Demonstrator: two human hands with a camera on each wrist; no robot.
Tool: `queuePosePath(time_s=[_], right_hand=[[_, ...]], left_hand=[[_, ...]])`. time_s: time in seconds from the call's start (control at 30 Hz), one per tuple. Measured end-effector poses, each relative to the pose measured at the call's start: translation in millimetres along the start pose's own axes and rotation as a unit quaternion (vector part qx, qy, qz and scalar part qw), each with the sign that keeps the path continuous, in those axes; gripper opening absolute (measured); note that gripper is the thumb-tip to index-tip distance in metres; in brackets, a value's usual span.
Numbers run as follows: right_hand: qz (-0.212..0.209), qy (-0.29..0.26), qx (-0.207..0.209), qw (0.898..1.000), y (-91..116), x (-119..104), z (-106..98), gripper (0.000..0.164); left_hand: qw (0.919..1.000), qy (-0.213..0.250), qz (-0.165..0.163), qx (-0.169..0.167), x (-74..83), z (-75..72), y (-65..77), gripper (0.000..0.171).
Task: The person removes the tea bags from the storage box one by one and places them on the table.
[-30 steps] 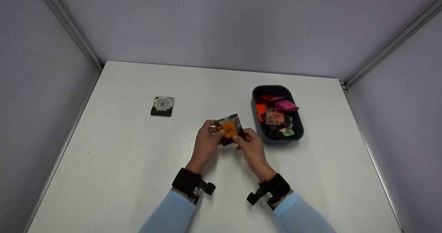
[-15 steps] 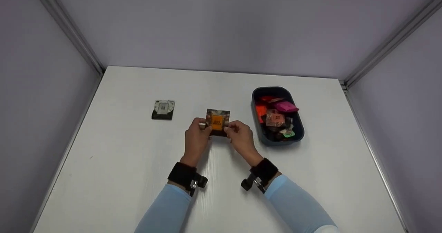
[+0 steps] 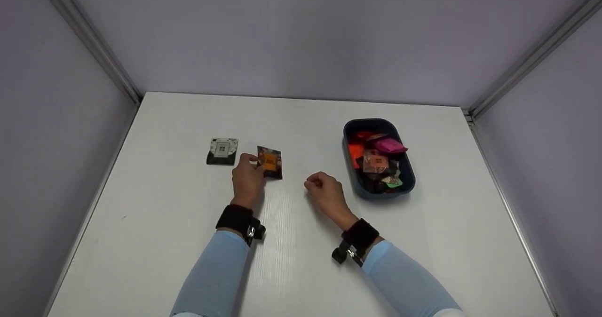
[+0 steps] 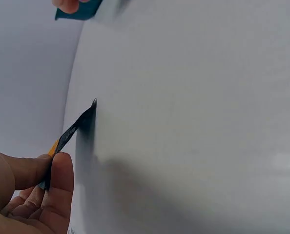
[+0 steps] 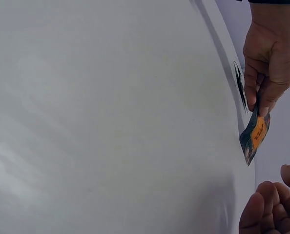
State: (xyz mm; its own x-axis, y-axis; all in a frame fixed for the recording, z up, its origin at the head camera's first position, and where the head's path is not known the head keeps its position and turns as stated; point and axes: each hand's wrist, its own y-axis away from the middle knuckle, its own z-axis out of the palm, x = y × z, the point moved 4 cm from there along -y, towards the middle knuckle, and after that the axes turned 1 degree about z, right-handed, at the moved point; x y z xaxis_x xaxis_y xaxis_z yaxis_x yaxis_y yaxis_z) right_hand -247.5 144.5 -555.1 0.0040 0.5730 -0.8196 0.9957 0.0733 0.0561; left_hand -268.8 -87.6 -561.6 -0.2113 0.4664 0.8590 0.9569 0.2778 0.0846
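Left of centre over the white table (image 3: 291, 241), left hand (image 3: 248, 178) pinches the orange-labelled packet (image 3: 270, 162) at its left side, packet tilted; black-and-white packet (image 3: 222, 151) lies just left; right hand (image 3: 328, 195), fingers loosely curled, holds nothing, left of the dark bin (image 3: 383, 195)

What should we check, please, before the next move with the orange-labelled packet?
1. Orange-labelled packet pinched by the left hand: ok.
2. Right hand holding nothing: ok.
3. White-and-black packet lying on the table, apart from the held one: ok.
4. Held packet touching the table: cannot tell; the wrist views show it tilted, contact unclear.
5. Pink packet wholly inside the rim of the dark container: not ok; one corner overlaps the rim.
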Motion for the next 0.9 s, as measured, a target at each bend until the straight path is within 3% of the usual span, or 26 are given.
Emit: queuePosePath(time_s=[0.17, 0.23, 0.3, 0.37, 0.43, 0.53, 0.67, 0.9], right_hand=[[-0.016, 0.021, -0.012, 1.0, 3, 2, 1, 0.012], [-0.019, 0.03, -0.019, 0.999, 5, 4, 2, 0.013], [-0.017, 0.039, -0.025, 0.999, 7, 7, 3, 0.013], [-0.013, 0.048, -0.029, 0.998, 8, 10, 4, 0.012], [-0.012, 0.055, -0.035, 0.998, 9, 11, 5, 0.012], [-0.016, 0.06, -0.039, 0.997, 8, 11, 5, 0.012], [-0.015, 0.067, -0.037, 0.997, 7, 10, 6, 0.012], [-0.024, 0.086, -0.038, 0.995, 4, 10, 13, 0.011]], left_hand=[[0.9975, -0.066, 0.02, 0.018, -1.4, -1.2, -4.1, 0.027], [0.9902, -0.123, 0.05, 0.042, 1.3, -1.0, -2.3, 0.029], [0.9757, -0.19, 0.087, 0.067, 5.6, 0.9, 2.2, 0.027], [0.9541, -0.253, 0.14, 0.079, 11.1, 5.4, 9.1, 0.026], [0.9342, -0.292, 0.194, 0.064, 15.9, 12.3, 17.6, 0.025], [0.9159, -0.307, 0.258, 0.016, 18.7, 22.7, 29.1, 0.029], [0.9077, -0.312, 0.28, -0.026, 16.2, 27.4, 32.0, 0.035], [0.9024, -0.329, 0.27, -0.064, 11.8, 16.5, 9.1, 0.036]])
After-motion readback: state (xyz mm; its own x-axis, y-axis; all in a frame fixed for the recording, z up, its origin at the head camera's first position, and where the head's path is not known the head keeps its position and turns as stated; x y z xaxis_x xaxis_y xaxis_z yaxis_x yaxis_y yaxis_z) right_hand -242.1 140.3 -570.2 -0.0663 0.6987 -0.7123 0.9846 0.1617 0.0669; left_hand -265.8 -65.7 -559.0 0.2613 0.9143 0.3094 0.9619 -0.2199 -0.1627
